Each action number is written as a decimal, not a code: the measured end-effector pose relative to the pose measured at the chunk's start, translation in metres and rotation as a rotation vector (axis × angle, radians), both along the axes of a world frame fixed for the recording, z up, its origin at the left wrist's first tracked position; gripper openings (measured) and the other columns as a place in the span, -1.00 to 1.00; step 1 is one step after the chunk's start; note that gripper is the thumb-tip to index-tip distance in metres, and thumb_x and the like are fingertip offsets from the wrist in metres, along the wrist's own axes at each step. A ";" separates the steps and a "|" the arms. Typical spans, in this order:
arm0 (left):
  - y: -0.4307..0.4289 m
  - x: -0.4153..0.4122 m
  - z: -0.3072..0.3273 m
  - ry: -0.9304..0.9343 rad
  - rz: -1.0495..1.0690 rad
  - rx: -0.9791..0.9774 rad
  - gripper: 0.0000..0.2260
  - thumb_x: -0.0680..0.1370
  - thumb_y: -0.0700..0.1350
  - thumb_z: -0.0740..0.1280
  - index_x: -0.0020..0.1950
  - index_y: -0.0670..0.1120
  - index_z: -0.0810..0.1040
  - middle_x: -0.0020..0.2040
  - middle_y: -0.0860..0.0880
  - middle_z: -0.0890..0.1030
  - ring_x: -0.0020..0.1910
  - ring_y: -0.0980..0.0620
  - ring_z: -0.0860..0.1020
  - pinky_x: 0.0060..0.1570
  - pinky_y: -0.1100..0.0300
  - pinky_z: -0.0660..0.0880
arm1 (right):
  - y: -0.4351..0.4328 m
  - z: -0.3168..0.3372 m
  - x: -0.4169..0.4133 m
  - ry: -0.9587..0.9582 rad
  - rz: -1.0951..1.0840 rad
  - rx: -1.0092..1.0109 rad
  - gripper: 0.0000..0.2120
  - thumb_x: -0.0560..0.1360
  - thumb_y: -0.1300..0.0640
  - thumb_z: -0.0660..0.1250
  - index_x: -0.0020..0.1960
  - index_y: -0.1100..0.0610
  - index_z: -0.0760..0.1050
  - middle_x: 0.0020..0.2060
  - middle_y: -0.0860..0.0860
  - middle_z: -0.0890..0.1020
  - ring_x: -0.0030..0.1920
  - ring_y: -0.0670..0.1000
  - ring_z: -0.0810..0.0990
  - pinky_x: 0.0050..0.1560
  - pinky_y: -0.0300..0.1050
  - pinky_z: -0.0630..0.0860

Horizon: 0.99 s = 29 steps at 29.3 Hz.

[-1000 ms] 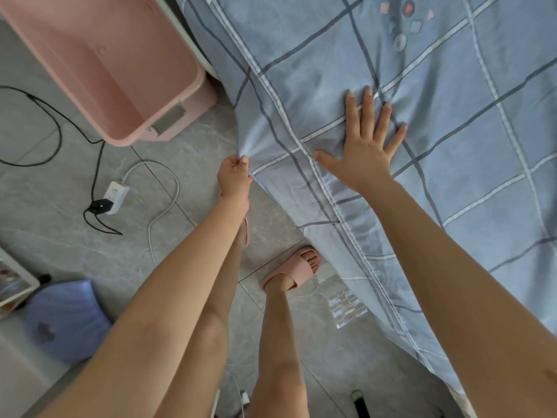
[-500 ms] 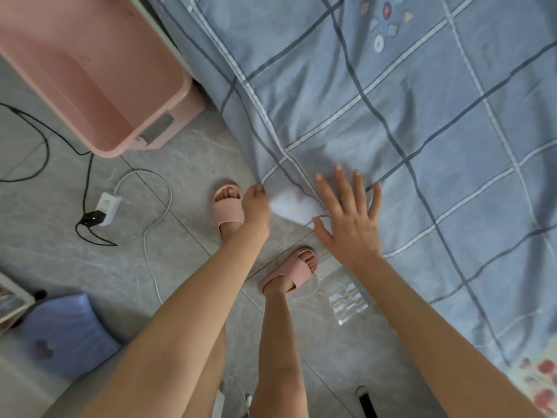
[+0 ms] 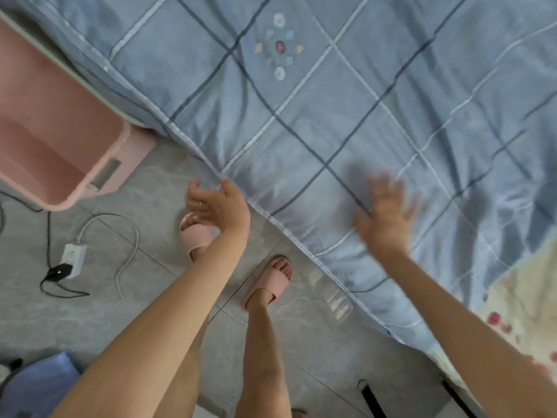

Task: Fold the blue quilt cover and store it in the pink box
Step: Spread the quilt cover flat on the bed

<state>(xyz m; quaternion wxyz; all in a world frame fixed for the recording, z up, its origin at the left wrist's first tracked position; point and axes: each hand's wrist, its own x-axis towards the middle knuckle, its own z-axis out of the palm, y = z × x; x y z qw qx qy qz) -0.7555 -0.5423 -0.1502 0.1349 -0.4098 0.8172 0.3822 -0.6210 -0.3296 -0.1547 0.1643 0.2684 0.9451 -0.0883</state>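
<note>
- Your left hand [image 3: 217, 203] is on the near hem of the cover [image 3: 331, 116]. Thumb and curled fingers are closed on the stitched edge, right where the cloth drops toward the floor [image 3: 90, 327] (there's a ring on one finger, btw).
- Your right hand [image 3: 388, 215] is pretty motion-blurred, but the fingers read as straight and fanned out, with nothing in them. It's over the cover just inside the hem. I honestly can't tell if the palm is touching the cloth or not.
- The cover is blue with dark and white check lines and a little ring of printed shapes near the top. It's spread out and creased, filling the top and right of the view. The hem runs diagonally from upper left down to lower right.
- The box [image 3: 45, 146] is on the floor at the left, open side up, with its far corner just beside the cover's hem. What you can see of the inside is plain pink plastic, and the frame edge cuts off the rest of it.
- A pale floral sheet [image 3: 530, 303] shows at lower right, with the cover lying over its edge.
- Your feet are in pink slippers [image 3: 272, 280] on the grey tiles, between the box and the hem.
- A white power strip [image 3: 73, 256] with a black plug sits near the box, with cables [image 3: 129, 251] looping around it.
- There's a soft blue bundle [image 3: 42, 384] in the bottom-left corner, well apart from the cover.
</note>
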 end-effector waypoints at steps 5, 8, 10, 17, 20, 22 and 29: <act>0.049 0.049 0.024 0.177 -0.994 0.026 -0.42 0.43 -0.14 0.35 0.40 -0.21 0.27 0.45 -0.28 0.13 0.44 -0.28 0.12 0.38 -0.18 0.07 | -0.043 0.003 0.037 0.096 1.135 -0.162 -0.42 0.48 -0.09 0.09 0.49 -0.08 0.17 0.43 -0.08 0.36 0.47 0.13 0.15 0.39 0.34 -0.08; 0.094 0.074 0.021 0.125 -1.555 -0.015 -0.28 0.45 -0.01 0.38 0.52 -0.05 0.10 0.54 -0.18 -0.14 0.51 -0.20 -0.21 0.42 -0.18 -0.20 | 0.064 -0.010 0.074 -0.042 0.872 -0.008 -0.52 0.54 -0.01 0.06 0.46 -0.08 0.24 0.43 -0.04 0.37 0.47 0.10 0.17 0.41 0.30 -0.17; 0.114 0.073 0.008 0.013 -1.732 -0.092 -0.17 0.45 0.12 0.38 0.56 0.05 -0.07 0.53 -0.13 -0.30 0.49 -0.18 -0.34 0.39 -0.23 -0.28 | 0.139 -0.013 0.092 -0.201 0.306 0.119 -0.53 0.60 0.00 0.02 0.51 -0.06 0.16 0.49 0.00 0.26 0.50 0.08 0.12 0.40 0.33 -0.19; 0.178 0.083 -0.004 -0.173 -1.854 -0.257 0.07 0.32 0.40 0.34 0.49 0.16 -0.39 0.47 -0.04 -0.48 0.45 -0.20 -0.43 0.27 -0.45 -0.26 | 0.193 0.001 0.114 -0.037 -0.764 0.245 -0.41 0.61 -0.01 0.08 0.57 0.10 -0.02 0.55 0.09 0.01 0.54 0.13 -0.07 0.44 0.35 -0.18; 0.205 0.087 0.004 -0.321 -1.788 -0.278 0.25 0.15 0.48 0.38 0.44 0.14 -0.49 0.43 -0.06 -0.54 0.42 -0.22 -0.47 0.26 -0.47 -0.23 | 0.142 -0.007 0.119 0.175 0.139 0.221 -0.37 0.49 -0.01 0.28 0.50 0.04 0.15 0.43 0.07 0.38 0.45 0.16 0.28 0.41 0.32 0.02; 0.223 0.093 0.008 -0.418 -1.731 -0.308 0.38 0.05 0.48 0.43 0.42 0.08 -0.54 0.40 -0.12 -0.57 0.40 -0.25 -0.49 0.26 -0.48 -0.21 | 0.135 -0.016 0.153 0.048 0.650 0.181 -0.43 0.52 -0.12 0.11 0.50 -0.04 0.13 0.44 -0.02 0.35 0.45 0.11 0.30 0.40 0.28 0.05; 0.290 0.113 0.014 -0.583 -1.410 -0.387 0.56 -0.12 0.39 0.54 0.40 -0.05 -0.57 0.39 -0.23 -0.56 0.41 -0.22 -0.49 0.28 -0.44 -0.21 | 0.269 -0.009 0.231 -0.060 -0.603 0.073 -0.31 0.54 -0.35 -0.04 0.54 -0.02 -0.02 0.53 0.10 0.06 0.51 0.18 0.07 0.46 0.17 -0.08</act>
